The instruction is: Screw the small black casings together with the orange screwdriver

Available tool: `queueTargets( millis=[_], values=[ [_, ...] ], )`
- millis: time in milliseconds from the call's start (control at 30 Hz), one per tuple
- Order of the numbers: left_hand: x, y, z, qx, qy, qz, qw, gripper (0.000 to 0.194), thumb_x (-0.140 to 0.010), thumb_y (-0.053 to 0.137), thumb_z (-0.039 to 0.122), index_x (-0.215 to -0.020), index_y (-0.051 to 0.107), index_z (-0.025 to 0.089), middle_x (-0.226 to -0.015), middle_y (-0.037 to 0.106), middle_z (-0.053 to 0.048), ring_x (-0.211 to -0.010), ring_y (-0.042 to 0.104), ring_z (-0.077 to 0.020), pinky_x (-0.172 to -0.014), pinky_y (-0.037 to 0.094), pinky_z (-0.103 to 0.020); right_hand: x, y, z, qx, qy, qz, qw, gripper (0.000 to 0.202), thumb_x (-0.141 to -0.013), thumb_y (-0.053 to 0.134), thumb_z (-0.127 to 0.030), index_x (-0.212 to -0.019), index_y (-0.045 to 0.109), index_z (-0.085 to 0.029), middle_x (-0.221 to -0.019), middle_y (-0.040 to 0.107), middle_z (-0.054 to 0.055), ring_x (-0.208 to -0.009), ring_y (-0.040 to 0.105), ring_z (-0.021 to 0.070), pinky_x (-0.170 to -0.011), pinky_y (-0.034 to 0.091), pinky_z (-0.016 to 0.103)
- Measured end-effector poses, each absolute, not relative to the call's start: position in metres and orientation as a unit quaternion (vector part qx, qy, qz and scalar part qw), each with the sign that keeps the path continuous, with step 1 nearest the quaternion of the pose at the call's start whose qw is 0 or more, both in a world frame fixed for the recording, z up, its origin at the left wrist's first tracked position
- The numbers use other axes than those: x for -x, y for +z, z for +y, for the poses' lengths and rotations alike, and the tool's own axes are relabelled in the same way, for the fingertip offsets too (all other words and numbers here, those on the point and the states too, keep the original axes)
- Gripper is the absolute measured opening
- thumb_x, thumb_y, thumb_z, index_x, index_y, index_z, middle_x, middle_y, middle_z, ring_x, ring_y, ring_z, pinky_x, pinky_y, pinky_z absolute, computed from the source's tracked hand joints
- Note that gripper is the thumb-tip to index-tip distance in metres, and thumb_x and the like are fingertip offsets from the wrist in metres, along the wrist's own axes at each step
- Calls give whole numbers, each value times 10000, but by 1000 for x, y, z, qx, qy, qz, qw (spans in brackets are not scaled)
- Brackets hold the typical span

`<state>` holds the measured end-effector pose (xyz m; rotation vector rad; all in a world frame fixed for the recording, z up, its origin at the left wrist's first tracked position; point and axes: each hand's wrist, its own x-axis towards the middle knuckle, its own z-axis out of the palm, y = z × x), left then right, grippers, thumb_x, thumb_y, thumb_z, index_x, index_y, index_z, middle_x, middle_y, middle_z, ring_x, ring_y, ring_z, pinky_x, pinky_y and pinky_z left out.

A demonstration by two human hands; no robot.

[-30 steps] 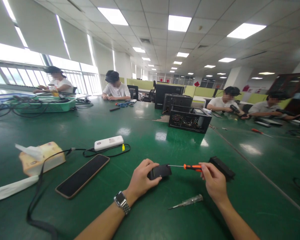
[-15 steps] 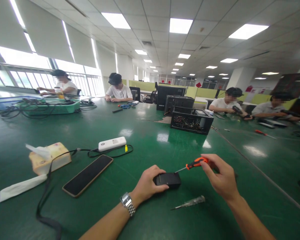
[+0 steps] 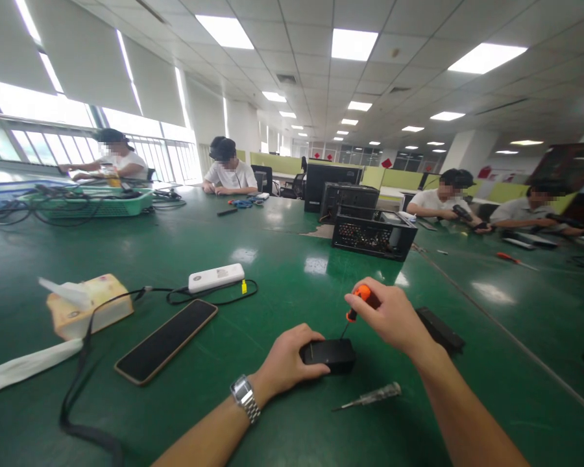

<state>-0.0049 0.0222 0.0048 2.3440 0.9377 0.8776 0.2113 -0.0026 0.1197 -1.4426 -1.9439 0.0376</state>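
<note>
A small black box-shaped device point(image 3: 338, 354) lies on the green table, with my left hand point(image 3: 292, 355) closed around its left end. My right hand point(image 3: 387, 311) grips the orange-and-black handle of a screwdriver point(image 3: 363, 295). The shaft points steeply down, its tip at the far top edge of the device; whether it sits in a screw is too small to tell. Nearer to me lies a second screwdriver with a clear handle point(image 3: 377, 394). Partly behind my right wrist is a long black plastic piece point(image 3: 440, 329).
On the left are a phone point(image 3: 168, 340), a white power bank point(image 3: 217, 277) with a black cable, and a tissue pack point(image 3: 92, 305). Open computer cases point(image 3: 374, 235) stand further back. A green basket point(image 3: 92, 204) holds cables. Several people sit around the table.
My right hand has moved left and tilted the screwdriver from nearly flat to steep. The black plastic piece has come into view beside my wrist. My left hand still holds the device.
</note>
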Motion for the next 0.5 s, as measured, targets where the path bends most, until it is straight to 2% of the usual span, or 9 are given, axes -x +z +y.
queueTargets(
  millis=[167,267,500],
  values=[
    [6,7,22,-854,310,344,236,407,-685,799,378,-1031,670,207,-896,638,-25,-807,600,-200,-726,464,-279,-219,128,-14,533,83,-740,403,314,-897,509,-457,-763,616,-194,-585,590,-23,-522,513,124,-519,373,228],
    [6,8,22,-856,312,339,236,395,-692,791,378,-1029,669,212,-907,641,-25,-823,603,-201,-737,463,-281,-215,129,-19,516,126,-753,387,300,-893,523,-447,-763,615,-193,-604,601,-23,-555,530,129,-551,393,233],
    [6,5,22,-856,311,340,235,405,-692,801,368,-1041,669,210,-903,638,-21,-825,600,-197,-724,448,-270,-201,128,-22,510,123,-773,357,250,-901,533,-396,-779,609,-192,-634,597,-35,-572,515,118,-570,365,238]
  ],
)
